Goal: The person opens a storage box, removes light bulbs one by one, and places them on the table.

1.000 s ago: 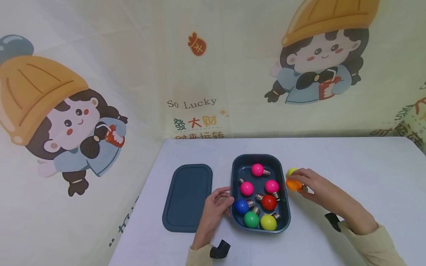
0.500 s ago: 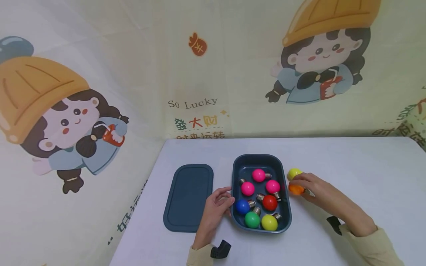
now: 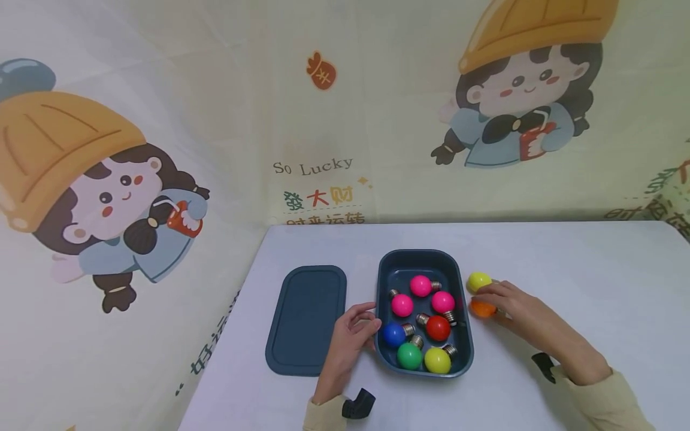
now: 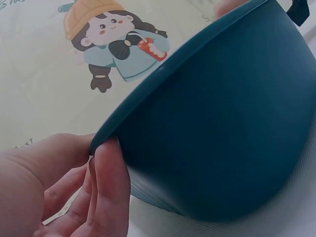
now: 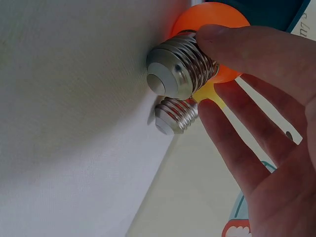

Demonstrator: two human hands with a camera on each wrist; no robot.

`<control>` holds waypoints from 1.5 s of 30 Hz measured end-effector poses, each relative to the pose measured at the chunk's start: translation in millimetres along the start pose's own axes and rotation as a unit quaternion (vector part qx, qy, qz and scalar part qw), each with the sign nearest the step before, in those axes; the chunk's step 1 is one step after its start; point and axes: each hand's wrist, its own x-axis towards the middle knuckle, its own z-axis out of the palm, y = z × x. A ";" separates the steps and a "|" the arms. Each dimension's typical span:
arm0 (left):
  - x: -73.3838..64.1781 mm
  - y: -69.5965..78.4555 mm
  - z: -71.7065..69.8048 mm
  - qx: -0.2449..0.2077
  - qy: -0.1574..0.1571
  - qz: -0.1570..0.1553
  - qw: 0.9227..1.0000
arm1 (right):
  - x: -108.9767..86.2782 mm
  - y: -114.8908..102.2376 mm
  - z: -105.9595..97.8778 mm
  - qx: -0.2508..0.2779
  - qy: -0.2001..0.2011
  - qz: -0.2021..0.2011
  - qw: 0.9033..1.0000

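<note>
Orange bulb (image 3: 480, 309) sits partly hidden by the right hand (image 3: 518, 306).

In the head view, the right-hand grip (image 3: 520, 311) covers the metal base of the orange bulb (image 3: 483, 309), and its fingers hide part of the base of the yellow bulb (image 3: 478, 281) just beside it. Both sleeves (image 3: 604, 395) run off the bottom edge. In the left wrist view, the wall of the container (image 4: 207, 123) hides everything inside; the left-hand grip (image 4: 74, 187) is cut by the left and bottom edges, and a small shape (image 4: 229, 7) at the top is too slight to identify. In the right wrist view, the orange bulb and fingers hide most of the yellow bulb's globe.
</note>
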 end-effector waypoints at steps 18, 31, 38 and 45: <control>-0.7 0.6 0.8 0.003 0.008 -0.003 1.000 | 3.3 1.3 -3.4 0.007 -0.027 0.041 0.999; -0.1 0.8 0.2 0.000 0.003 -0.002 1.000 | 9.8 -2.7 -9.3 0.016 -0.025 0.038 0.999; 0.5 0.4 0.6 0.000 0.006 -0.003 1.000 | 13.3 -7.0 -12.1 0.014 -0.002 0.019 1.000; 0.5 0.6 1.0 -0.002 0.007 -0.003 1.000 | 17.1 -10.6 -12.5 0.002 0.028 -0.007 1.000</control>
